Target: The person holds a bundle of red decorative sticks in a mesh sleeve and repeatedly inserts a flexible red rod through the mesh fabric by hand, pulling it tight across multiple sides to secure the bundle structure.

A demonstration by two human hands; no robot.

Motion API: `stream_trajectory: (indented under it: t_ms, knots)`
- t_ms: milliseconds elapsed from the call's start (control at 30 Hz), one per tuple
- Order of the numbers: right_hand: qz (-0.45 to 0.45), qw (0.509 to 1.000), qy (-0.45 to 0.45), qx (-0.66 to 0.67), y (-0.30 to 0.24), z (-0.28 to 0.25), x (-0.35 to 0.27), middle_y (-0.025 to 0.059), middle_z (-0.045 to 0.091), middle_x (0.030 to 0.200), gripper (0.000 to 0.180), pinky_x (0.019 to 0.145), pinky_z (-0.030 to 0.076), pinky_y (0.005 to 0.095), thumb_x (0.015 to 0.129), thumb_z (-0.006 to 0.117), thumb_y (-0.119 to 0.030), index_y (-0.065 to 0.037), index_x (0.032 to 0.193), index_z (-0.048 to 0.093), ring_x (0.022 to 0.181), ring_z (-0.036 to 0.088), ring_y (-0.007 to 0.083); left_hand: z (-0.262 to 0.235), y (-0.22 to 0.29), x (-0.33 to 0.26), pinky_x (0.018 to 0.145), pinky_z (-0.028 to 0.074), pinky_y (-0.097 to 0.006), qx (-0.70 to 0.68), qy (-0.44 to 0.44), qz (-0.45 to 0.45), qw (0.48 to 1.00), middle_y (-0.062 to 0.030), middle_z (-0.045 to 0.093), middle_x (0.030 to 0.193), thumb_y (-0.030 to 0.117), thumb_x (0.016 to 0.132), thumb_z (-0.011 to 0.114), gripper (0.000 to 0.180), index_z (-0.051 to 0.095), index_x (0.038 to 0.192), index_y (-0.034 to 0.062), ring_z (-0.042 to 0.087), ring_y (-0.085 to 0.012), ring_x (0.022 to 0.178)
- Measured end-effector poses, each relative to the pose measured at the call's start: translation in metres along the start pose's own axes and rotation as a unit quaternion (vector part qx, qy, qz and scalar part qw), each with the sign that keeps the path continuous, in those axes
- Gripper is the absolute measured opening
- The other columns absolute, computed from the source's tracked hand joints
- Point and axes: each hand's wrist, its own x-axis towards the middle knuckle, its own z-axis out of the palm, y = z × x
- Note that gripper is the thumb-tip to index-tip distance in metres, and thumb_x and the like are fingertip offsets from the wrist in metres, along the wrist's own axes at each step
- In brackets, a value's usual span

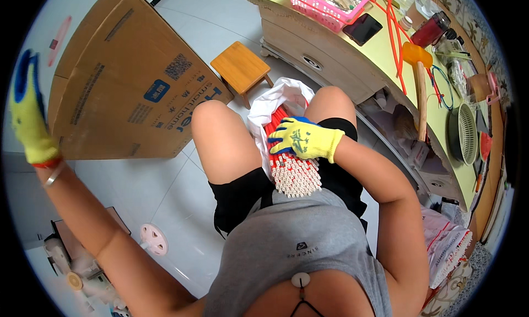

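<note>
The red tubes stand bundled between the person's knees, in a white bag open around them, with their white ends toward the person's body at the near side. The right hand, gloved, lies over the bundle just beyond those ends, fingers partly bent; whether it grips any tube I cannot tell. The left hand, also gloved, is raised at the far left beside the cardboard box, fingers stretched out, with nothing seen in it.

Each tube looks light and slim, probably smooth and fairly stiff; the whole bundle is likely weightier and apt to slide apart. The best hold seems around the red lengths, just behind the white ends, which may be brittle.
</note>
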Motion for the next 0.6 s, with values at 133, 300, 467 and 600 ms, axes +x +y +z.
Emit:
stream_trajectory:
  t_ms: [133, 300, 467, 600]
  knots:
    - [0.031, 0.998, 0.039, 0.024, 0.0, 0.003, -0.007, 0.0045, 0.067, 0.124, 0.042, 0.108, 0.041, 0.0461, 0.071, 0.076, -0.021, -0.02, 0.113, 0.073, 0.123, 0.057, 0.0295, -0.008, 0.164, -0.06, 0.103, 0.05, -0.034, -0.481, -0.092, -0.118, 0.864, -0.0137, 0.067, 0.131, 0.013, 0.102, 0.054, 0.034, 0.063, 0.133, 0.0014, 0.066, -0.0246, 0.116]
    - [0.05, 0.985, 0.148, 0.069, -0.026, -0.045, -0.018, 0.0083, 0.066, 0.125, 0.035, 0.109, 0.042, 0.0507, 0.077, 0.076, -0.022, -0.013, 0.11, 0.07, 0.127, 0.054, 0.0339, -0.038, 0.287, -0.129, 0.093, 0.052, -0.032, -0.725, -0.289, -0.243, 0.575, -0.0143, 0.072, 0.11, 0.005, 0.095, 0.062, 0.022, 0.069, 0.113, -0.0059, 0.068, -0.0216, 0.099]
    - [-0.026, 0.98, 0.097, 0.174, -0.082, -0.069, -0.032, 0.0112, 0.061, 0.133, 0.036, 0.113, 0.039, 0.0488, 0.085, 0.068, -0.024, -0.015, 0.12, 0.065, 0.128, 0.055, 0.0333, -0.038, 0.336, -0.167, 0.085, 0.056, -0.034, -0.71, -0.271, -0.118, 0.639, -0.0132, 0.074, 0.106, 0.001, 0.09, 0.067, 0.023, 0.07, 0.113, 0.0, 0.072, -0.0276, 0.095]
    - [-0.021, 0.985, 0.037, 0.165, -0.103, -0.061, -0.036, 0.0096, 0.063, 0.128, 0.032, 0.103, 0.046, 0.0438, 0.094, 0.057, -0.022, -0.016, 0.124, 0.063, 0.119, 0.06, 0.0287, -0.031, 0.346, -0.18, 0.083, 0.058, -0.032, -0.713, -0.247, -0.066, 0.653, -0.0137, 0.074, 0.103, 0.003, 0.09, 0.064, 0.022, 0.07, 0.111, -0.0009, 0.073, -0.0261, 0.092]
